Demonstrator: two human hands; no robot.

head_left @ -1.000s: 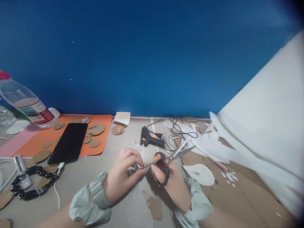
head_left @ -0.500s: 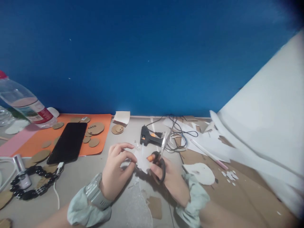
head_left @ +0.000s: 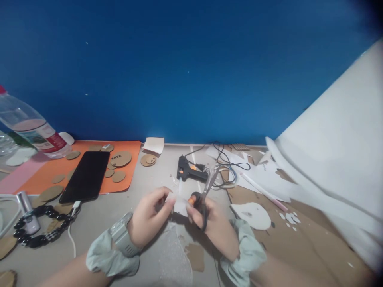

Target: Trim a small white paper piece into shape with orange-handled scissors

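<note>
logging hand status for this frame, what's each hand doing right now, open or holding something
Left hand: closed, pinching a small white piece.
Right hand: closed, holding black-handled scissors; whether it also grips the piece is unclear.

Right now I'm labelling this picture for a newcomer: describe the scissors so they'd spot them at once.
Below the blue wall, a black glue gun lies mid-picture. Just nearer the camera, the right hand holds the scissors, pointed toward the wall. Silvery metal sets them apart from the dark glue gun.
</note>
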